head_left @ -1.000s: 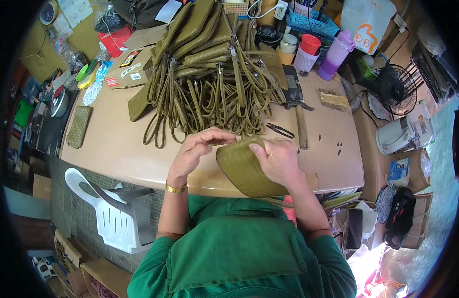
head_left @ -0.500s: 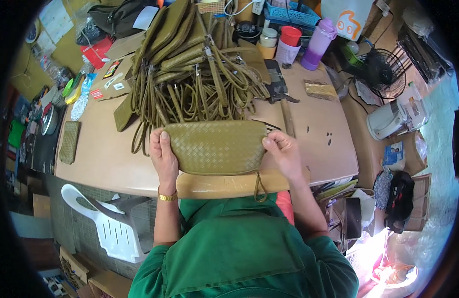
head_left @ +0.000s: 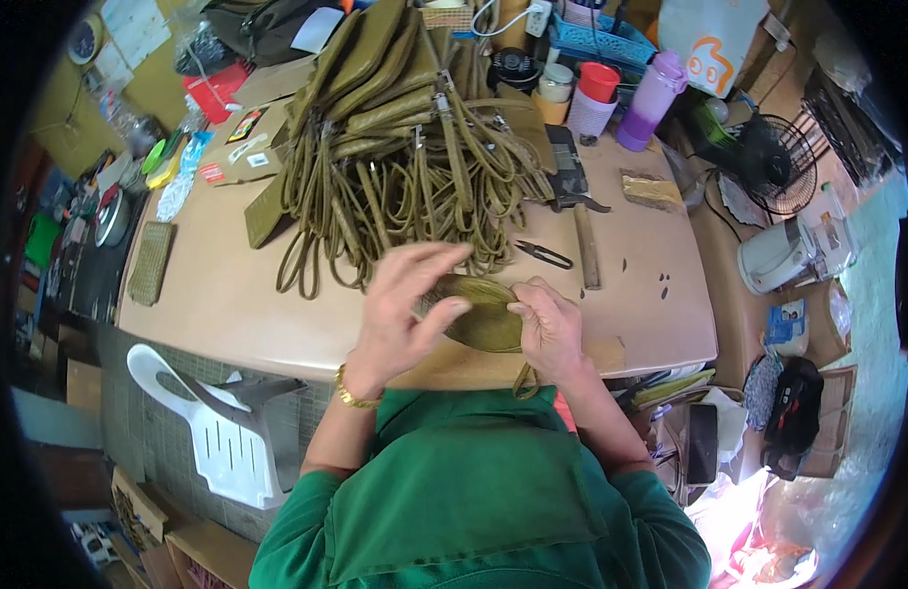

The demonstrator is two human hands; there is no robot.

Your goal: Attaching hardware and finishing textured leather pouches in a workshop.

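My right hand [head_left: 547, 329] grips the right end of an olive woven pouch [head_left: 479, 329], which is tilted near the table's front edge with a loop strap hanging below. My left hand [head_left: 405, 314] is open at the pouch's left side, fingers spread and thumb over it; whether it touches it I cannot tell. Just beyond lies a large pile of olive pouches [head_left: 366, 79] with long looped straps. Black thread snips [head_left: 542, 253] and a wooden stick [head_left: 586, 245] lie to the right of the pile.
The tan table [head_left: 199, 314] also holds a flat woven piece [head_left: 152, 261], a cardboard box [head_left: 240, 147], cups and a purple bottle [head_left: 650, 103]. A black fan [head_left: 778, 162] and white appliance [head_left: 783, 250] stand at the right. A white plastic chair [head_left: 218, 432] is at the lower left.
Half a second ago both hands held the pouch flat and broadside; now it is tilted and foreshortened. My left hand has released its grip and moved right, opening its fingers.
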